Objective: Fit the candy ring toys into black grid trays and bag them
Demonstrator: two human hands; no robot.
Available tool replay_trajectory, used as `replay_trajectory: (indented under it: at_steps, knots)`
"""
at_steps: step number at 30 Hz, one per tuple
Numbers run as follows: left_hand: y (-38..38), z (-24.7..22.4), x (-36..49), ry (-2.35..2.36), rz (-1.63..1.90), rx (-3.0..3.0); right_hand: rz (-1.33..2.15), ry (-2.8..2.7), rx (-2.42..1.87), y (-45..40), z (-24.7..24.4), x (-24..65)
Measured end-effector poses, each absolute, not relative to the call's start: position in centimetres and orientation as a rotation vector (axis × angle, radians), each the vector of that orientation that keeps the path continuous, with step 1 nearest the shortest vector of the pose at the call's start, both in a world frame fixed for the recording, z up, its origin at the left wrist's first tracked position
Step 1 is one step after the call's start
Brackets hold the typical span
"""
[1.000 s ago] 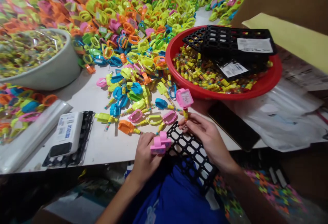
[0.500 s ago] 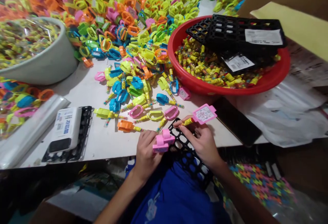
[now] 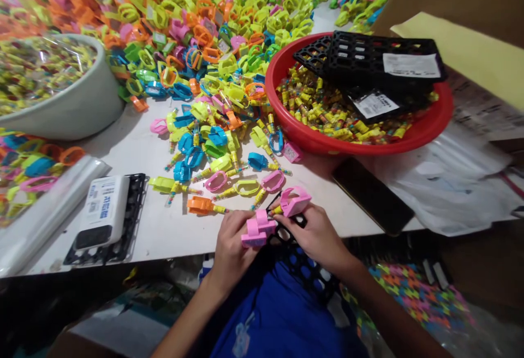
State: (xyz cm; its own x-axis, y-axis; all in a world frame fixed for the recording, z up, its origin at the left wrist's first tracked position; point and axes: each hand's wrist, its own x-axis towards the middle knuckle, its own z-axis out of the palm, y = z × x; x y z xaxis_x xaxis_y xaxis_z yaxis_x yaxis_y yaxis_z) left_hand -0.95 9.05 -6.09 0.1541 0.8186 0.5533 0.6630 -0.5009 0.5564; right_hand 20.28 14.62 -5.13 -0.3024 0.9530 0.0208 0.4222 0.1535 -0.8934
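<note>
Near the table's front edge my left hand (image 3: 234, 240) is closed round pink plastic watch-like pieces (image 3: 258, 228) that stick out beside its thumb. My right hand (image 3: 317, 233) pinches a yellow-labelled tube (image 3: 277, 210) with another pink piece (image 3: 295, 201) attached. Both hands are close together over a black lattice tray (image 3: 305, 260), which slopes down onto the blue cloth of my lap. Just beyond my hands lie more tubes with rings: an orange one (image 3: 200, 205), a pink one (image 3: 273, 182) and a yellow one (image 3: 246, 186).
A red basin (image 3: 327, 142) of small tubes holds black trays (image 3: 385, 55). A phone (image 3: 373, 196) lies in front of it. To the left are a grey tub (image 3: 77, 107), a white device (image 3: 103, 210) and rolled plastic (image 3: 53, 213). Colourful rings (image 3: 196, 25) are heaped behind.
My right hand has moved slightly left, towards my left hand. The pink piece it holds has turned from face-up to tilted, showing its band. The whole view has shifted a little.
</note>
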Motion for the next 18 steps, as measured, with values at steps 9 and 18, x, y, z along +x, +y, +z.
replay_trajectory:
  at_steps: [9,18]
  knots:
    - [8.9,-6.2,-1.0,1.433,1.209,2.201,0.562,-2.266,-1.011,14.9,-5.1,19.8]
    - [8.6,-6.8,-0.8,1.486,1.165,2.100,0.344,-2.357,-1.105,13.3,-4.6,18.0]
